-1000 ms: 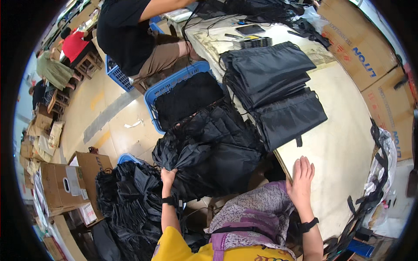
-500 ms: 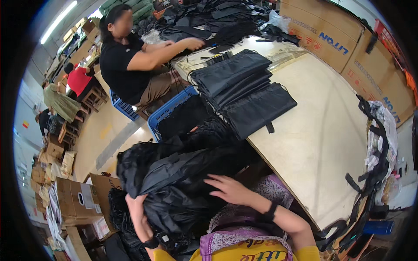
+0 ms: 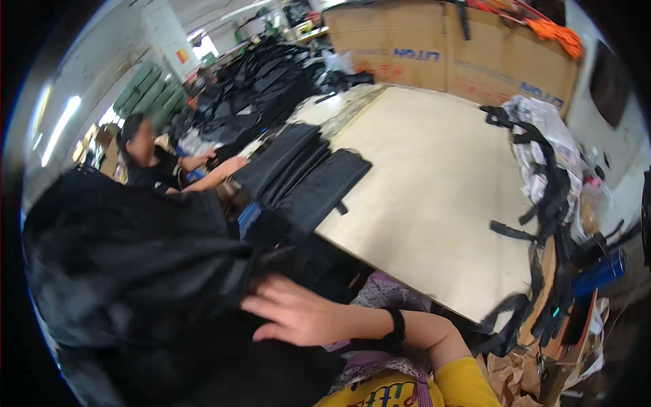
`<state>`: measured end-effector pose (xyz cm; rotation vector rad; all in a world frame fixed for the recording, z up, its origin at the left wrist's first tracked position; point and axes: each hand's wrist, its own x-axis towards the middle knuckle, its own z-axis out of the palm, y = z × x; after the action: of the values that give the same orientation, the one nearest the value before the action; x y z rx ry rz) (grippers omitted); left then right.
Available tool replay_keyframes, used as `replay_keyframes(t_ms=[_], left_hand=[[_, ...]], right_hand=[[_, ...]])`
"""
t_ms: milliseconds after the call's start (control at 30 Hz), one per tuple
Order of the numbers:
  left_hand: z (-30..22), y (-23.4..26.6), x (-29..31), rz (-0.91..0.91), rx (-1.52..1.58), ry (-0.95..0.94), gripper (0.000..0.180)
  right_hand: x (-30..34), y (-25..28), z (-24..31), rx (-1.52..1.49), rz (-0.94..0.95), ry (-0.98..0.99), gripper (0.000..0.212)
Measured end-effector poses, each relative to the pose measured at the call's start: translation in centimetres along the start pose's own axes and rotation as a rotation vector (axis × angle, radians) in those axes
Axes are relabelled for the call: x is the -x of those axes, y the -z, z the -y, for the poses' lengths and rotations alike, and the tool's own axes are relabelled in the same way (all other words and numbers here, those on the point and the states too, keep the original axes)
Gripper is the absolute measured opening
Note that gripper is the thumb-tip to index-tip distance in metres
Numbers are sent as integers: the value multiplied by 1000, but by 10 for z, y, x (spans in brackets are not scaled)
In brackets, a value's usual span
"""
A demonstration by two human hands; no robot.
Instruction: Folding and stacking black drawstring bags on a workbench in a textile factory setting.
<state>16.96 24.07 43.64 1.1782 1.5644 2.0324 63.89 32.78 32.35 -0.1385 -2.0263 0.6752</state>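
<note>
A large bundle of black fabric (image 3: pixel 129 271) fills the lower left, raised close and blurred by motion. My right hand (image 3: pixel 298 315) lies against its right side, fingers stretched out and apart, with the fingertips smeared. My left hand is out of sight; the fabric covers the place where it was. Beyond the bundle, a stack of folded black fabric pieces (image 3: pixel 298 169) lies on the left side of the pale table (image 3: pixel 427 183).
A person in black (image 3: pixel 152 159) works at the far left by a heap of black pieces (image 3: pixel 251 88). Cardboard boxes (image 3: pixel 386 41) wall the table's back. Black straps (image 3: pixel 556 183) and white plastic (image 3: pixel 529 136) line its right edge. A blue cylinder (image 3: pixel 600 271) lies at the right.
The black bundle has risen and come closer on the left, hiding my left hand. My right hand has moved left and down onto the fabric. The view has turned right.
</note>
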Motion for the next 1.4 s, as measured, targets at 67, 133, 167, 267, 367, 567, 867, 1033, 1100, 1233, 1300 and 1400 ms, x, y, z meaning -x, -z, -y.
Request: replay_keyframes(t_ms=[67,133,167,267,367,567,867,1033,1100,1233,1300,1400], left_hand=[[-12,-77,12,83,130,-53,39],[-35,-152,46,129,246,-109,38],[-49,-188,65,146,303,-136,37],[-97,-304,104,202,491,-213,36],[-181,-434,-23,288,709,-237,34],[-261,-649,74,398,1103,-248,33],[26,-833,205,93,779,281,34],[228,-862,333,53,273,790,47],[204,-873,349,139,194,912,61],[194,-878,345,583,324,1183,81],[165,-836,350,1103,409,1138,78],[172,-730,337,1567,767,1050,57]], right_hand=[[23,53,6,169,-288,-39,54],[44,99,22,204,-665,-167,41],[62,113,28,223,-870,-215,30],[113,141,38,112,-1407,-303,21],[160,159,54,105,-1489,-189,19],[213,175,51,282,-1493,-478,14],[257,176,23,261,-1405,-810,14],[266,170,4,237,-1323,-920,16],[272,172,1,238,-1301,-955,18],[256,168,-10,200,-1214,-1020,18],[250,164,-7,245,-1223,-1028,21],[230,146,3,293,-1085,-1040,25]])
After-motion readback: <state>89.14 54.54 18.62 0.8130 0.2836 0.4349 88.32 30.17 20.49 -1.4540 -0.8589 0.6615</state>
